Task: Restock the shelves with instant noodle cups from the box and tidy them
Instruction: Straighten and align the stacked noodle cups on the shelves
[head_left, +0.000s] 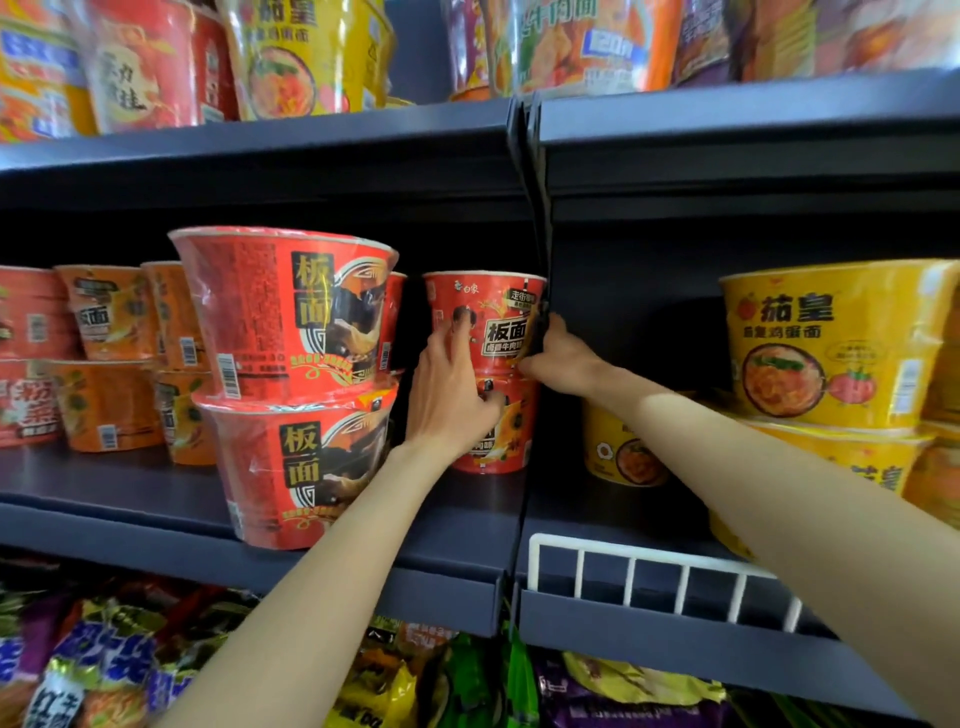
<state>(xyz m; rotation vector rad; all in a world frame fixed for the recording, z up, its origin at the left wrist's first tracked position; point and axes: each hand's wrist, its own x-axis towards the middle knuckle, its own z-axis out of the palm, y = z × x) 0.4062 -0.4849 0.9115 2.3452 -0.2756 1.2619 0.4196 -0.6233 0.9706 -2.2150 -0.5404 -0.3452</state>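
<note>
Red noodle cups (485, 364) stand stacked at the shelf's (447, 525) right edge; left hand (452, 395) presses flat-fingered, right hand (558, 358) curls round the upper cup. Push both squarely back.

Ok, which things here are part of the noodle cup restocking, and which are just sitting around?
In the job: left hand and right hand on the stacked small red noodle cups; big red noodle bowls; dark middle shelf.
Just there: yellow tomato noodle bowls; white wire fence; foil packets below.

Two red noodle cups (485, 317) stand stacked upright, deep on the middle shelf (457, 525), apparently rims aligned.
</note>
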